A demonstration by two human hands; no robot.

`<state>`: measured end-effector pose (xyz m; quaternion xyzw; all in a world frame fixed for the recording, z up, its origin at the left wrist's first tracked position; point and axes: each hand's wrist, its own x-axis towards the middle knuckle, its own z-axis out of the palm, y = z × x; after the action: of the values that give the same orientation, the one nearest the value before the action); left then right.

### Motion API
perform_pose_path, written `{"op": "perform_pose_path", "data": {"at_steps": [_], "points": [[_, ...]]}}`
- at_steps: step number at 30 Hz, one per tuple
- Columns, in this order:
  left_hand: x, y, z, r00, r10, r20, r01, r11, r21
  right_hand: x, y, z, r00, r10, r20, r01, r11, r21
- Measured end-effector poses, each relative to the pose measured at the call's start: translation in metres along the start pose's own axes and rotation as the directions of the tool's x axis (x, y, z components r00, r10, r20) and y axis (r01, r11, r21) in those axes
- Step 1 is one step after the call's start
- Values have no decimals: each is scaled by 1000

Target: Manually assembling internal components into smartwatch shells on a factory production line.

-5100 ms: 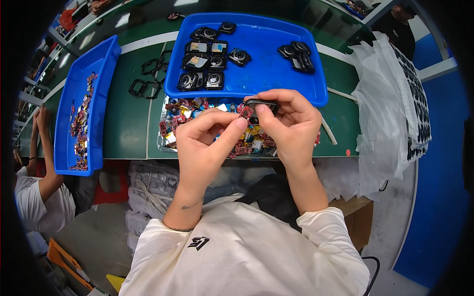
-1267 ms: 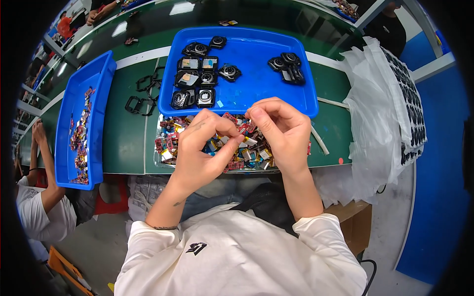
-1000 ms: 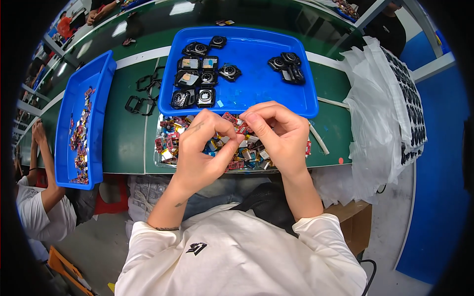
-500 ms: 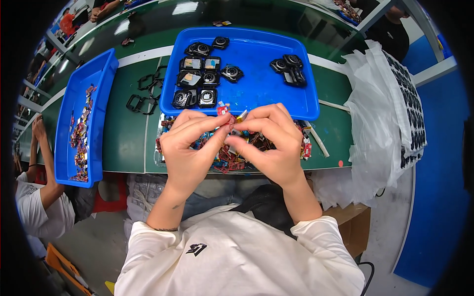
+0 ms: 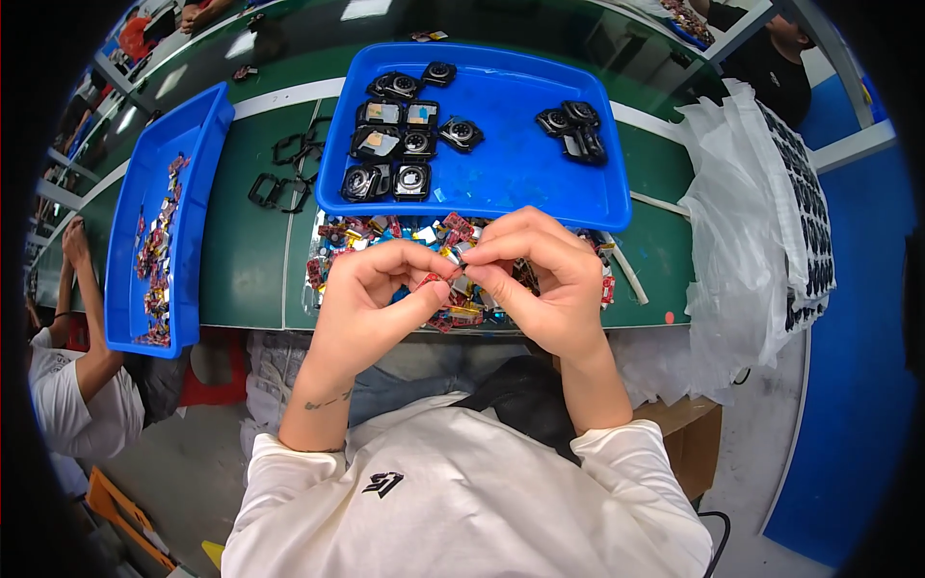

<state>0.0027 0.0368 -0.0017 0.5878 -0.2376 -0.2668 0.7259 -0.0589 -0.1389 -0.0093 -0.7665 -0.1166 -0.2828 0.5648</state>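
The left hand [image 5: 371, 303] has thumb and forefinger clamped on a small red circuit board [image 5: 432, 279], a thin, flat piece partly covered by the fingers. Just beside it, the right hand [image 5: 554, 289] has its fingertips pinched together on a small dark piece [image 5: 462, 264], too tiny and too hidden to tell its kind or whether it joins the board. Beneath and around this grip spreads a dense, jumbled pile of parts [image 5: 455, 229]: stiff red boards, glossy silver and yellow blocks, blue scraps. Straight beyond the grip lies a smooth blue plastic tray [image 5: 511, 116] with rounded corners and a raised rim. Hard black watch-like cases [image 5: 412, 179], several with round glossy discs and some with pale flat faces, sit ahead and to the left of the grip in that tray; a tight black cluster [image 5: 581, 135] sits ahead and to the right. Left of the grip, thin open black frames [image 5: 279, 188] lie loosely on the slick green tabletop [image 5: 246, 279], and farther left stands a narrow, deep-walled blue bin [image 5: 207, 212] with a strip of mixed small parts [image 5: 159, 260] along its floor. Right of the grip are a slim white rod [image 5: 631, 275] and, farther out, crumpled, translucent white sheeting [image 5: 732, 193] draped against a stack with rows of dark shapes [image 5: 805, 193].
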Motion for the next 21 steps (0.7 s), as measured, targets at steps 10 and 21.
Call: {"op": "perform_pose_path", "data": {"at_steps": [10, 21], "points": [[-4, -11, -1, 1000, -9, -12, 9, 998, -64, -2, -5, -4, 957, 259, 134, -290, 896, 337], [-2, -16, 5, 999, -24, -42, 18, 990, -141, -5, -3, 1, 948, 299, 109, -311, 802, 510]]}}
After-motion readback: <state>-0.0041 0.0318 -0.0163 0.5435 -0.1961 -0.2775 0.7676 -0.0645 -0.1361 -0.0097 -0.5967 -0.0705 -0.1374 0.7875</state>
